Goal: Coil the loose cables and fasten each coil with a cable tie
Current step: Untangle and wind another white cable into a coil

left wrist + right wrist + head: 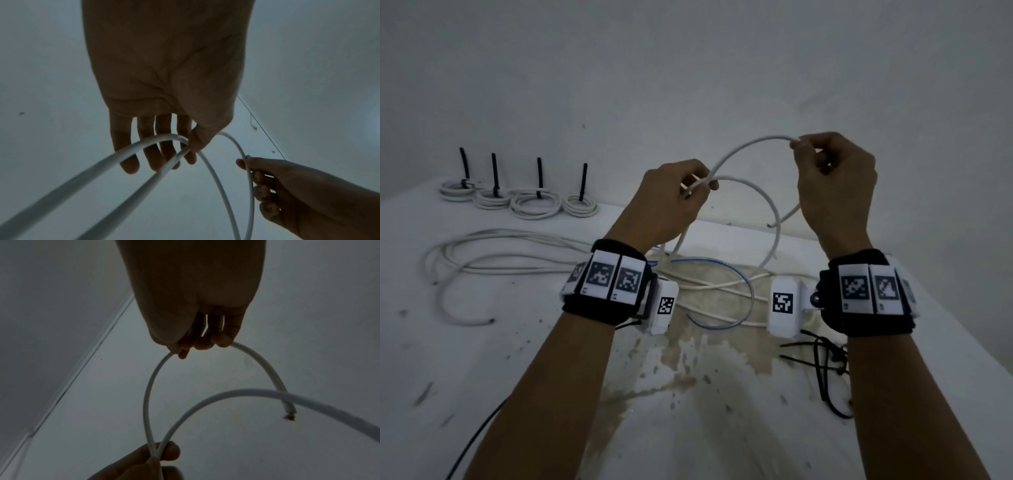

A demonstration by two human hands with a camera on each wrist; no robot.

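Currently, held cable: a white cable [751, 145] is kept up in the air above the middle of the table, bent into an arch between the two hands, with a second loop [763, 202] hanging below it.
Cable end: the cut tip [769, 225] is seen hanging free under the right hand, apart from the table.
Left hand: the left hand [671, 202] is raised, and two crossing strands are pinched between thumb and fingers [192, 142]; the other fingers are stretched out behind the strands.
Right hand: the right hand [835, 181] is raised slightly higher and farther right, with the cable gripped in curled fingers [221, 339] at the top of the arch.
Loose cables: more white cables [510, 253] are spread over the left and middle of the table, and one with a blue stripe [743, 284] is curled near the wrists.
Finished coils: four white coils [517, 202] are lined up at the far left, each bound with a black tie [494, 171] whose tail stands upright.
Spare ties: a small heap of black cable ties [822, 359] is lying near the right forearm.
Table: a white top [482, 359], stained brown in the middle and speckled with dark marks.
Wall: a plain pale wall [688, 68] is seen behind.
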